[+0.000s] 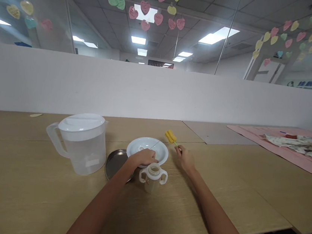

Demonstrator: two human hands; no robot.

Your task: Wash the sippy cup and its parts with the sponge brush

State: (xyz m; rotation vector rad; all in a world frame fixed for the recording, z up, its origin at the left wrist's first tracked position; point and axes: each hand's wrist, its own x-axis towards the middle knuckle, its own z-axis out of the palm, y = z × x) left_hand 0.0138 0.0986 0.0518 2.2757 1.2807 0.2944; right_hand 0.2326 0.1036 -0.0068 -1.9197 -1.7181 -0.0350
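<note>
In my right hand (185,158) is the thin green handle of a yellow sponge brush (171,136), its head pointing up and away to the left. My left hand (146,156) reaches over the white bowl (163,156) with its fingers curled down. What those fingers hold is hidden, though a thin pale line shows just above them. Close in front of this hand stands a small two-handled baby bottle (153,178), upright with its top open. A round metal dish (114,165) lies left of the bowl, partly covered by my left forearm.
A lidded clear plastic pitcher (85,144) stands left of the dish. A flat wooden stick (36,115) lies by the back wall. To the far right, a pink cloth (255,133) carries several fabric items. A low white partition (136,92) borders the table's back.
</note>
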